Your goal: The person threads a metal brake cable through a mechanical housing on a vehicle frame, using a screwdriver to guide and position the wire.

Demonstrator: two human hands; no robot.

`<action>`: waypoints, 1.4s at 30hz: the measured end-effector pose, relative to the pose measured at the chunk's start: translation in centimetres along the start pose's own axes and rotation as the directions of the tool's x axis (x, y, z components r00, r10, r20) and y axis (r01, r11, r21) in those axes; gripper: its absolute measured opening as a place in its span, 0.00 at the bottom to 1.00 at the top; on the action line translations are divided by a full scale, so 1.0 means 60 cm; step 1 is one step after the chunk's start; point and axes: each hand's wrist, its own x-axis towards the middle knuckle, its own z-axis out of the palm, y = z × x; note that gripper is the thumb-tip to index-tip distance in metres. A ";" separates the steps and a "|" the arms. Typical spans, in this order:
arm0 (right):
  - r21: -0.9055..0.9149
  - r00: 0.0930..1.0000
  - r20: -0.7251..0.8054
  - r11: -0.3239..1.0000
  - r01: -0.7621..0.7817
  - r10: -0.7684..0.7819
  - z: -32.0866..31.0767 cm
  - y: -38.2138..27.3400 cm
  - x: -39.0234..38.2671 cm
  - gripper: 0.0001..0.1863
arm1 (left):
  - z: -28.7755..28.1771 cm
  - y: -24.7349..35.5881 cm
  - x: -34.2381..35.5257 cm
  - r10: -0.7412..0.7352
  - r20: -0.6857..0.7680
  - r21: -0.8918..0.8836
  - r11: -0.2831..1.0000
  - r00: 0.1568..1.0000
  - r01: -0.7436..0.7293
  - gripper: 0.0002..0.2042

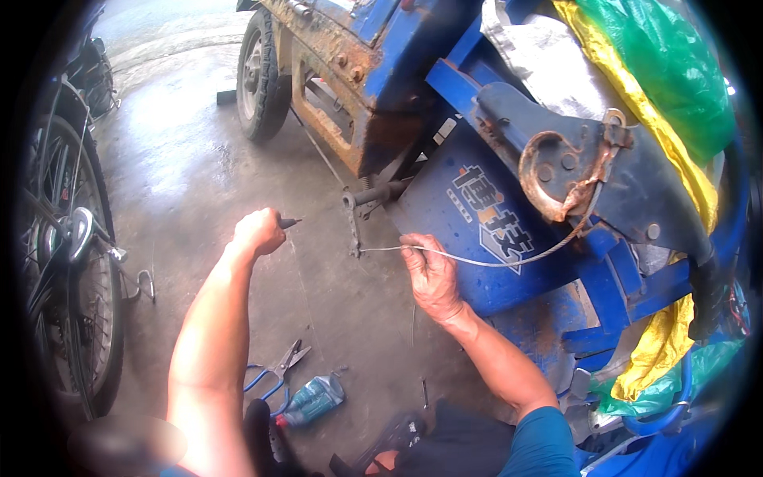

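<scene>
My left hand is closed in a fist around a dark, narrow-tipped tool; most of it is hidden by the fingers. Between thumb and fingertips, my right hand pinches a thin steel cable. From there the cable curves up to a rusty curved bracket on a dark metal lever plate. Its other end reaches a small rusty lever arm hanging from a pivot shaft. The tool is apart from the cable, to the left of the lever arm.
Blue-handled snips and a teal bottle with a red cap lie on the concrete floor near my legs. A bolt lies nearby. A bicycle wheel stands at left. A rusty blue cart frame with a tyre rises ahead.
</scene>
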 end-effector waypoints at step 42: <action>-0.186 0.862 0.481 0.979 -0.078 0.160 0.047 0.076 -0.124 0.15 | 0.008 -0.019 0.018 0.060 -0.066 0.043 0.997 0.996 -0.057 0.14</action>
